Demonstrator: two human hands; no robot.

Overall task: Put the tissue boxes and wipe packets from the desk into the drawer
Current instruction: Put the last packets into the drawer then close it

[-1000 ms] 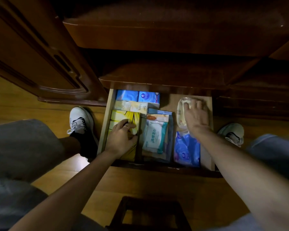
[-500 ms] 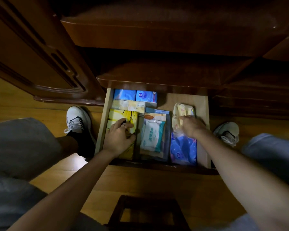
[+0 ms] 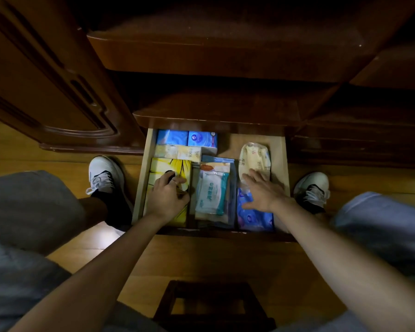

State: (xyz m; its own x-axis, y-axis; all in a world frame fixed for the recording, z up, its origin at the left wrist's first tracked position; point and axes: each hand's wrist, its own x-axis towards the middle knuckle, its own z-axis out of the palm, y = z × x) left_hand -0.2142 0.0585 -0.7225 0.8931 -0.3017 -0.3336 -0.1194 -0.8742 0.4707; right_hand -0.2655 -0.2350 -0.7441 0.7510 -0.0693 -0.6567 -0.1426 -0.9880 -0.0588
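Head view: hands (image 3: 168,197) inside drawer (image 3: 283,164).

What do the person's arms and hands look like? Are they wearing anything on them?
Both arms are bare all the way up, with no sleeves in view, no gloves and no watch. The left hand has a thin ring on one finger. The right hand looks bare, with nothing on it that I can see. The light is dim, so tiny details are hard to tell.
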